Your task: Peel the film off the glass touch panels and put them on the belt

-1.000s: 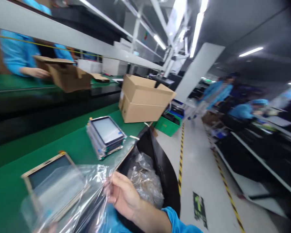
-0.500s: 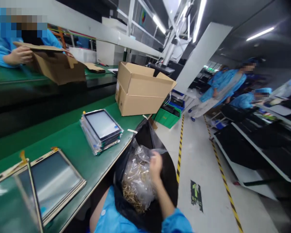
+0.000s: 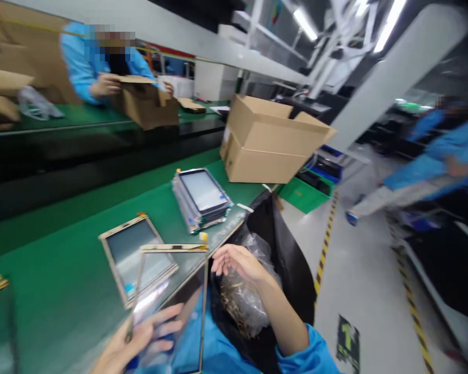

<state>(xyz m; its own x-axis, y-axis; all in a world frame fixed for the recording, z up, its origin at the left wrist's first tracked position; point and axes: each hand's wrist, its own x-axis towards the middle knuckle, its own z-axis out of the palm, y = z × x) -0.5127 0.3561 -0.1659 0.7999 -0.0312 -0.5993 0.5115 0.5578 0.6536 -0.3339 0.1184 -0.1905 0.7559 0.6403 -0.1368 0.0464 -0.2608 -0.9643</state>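
My left hand (image 3: 140, 337) holds a glass screen panel (image 3: 179, 301) with a tan border from below, its fingers showing through the glass, near the table's front edge. My right hand (image 3: 237, 262) hovers with fingers spread and nothing in it, right of that panel and above a black waste bag (image 3: 284, 259) stuffed with clear plastic film (image 3: 242, 301). A second panel (image 3: 134, 254) lies flat on the green table (image 3: 62, 280). Farther along sits a stack of screens (image 3: 203, 197).
An open cardboard box (image 3: 269, 140) stands at the table's far end, a green crate (image 3: 304, 192) on the floor beyond it. A person in blue handles another box (image 3: 148, 104) across the conveyor. People in blue move along the aisle at right.
My right hand has come up out of the waste bag, leaving the film there. My left hand has brought a panel up into view near the table edge. The view has swung left.
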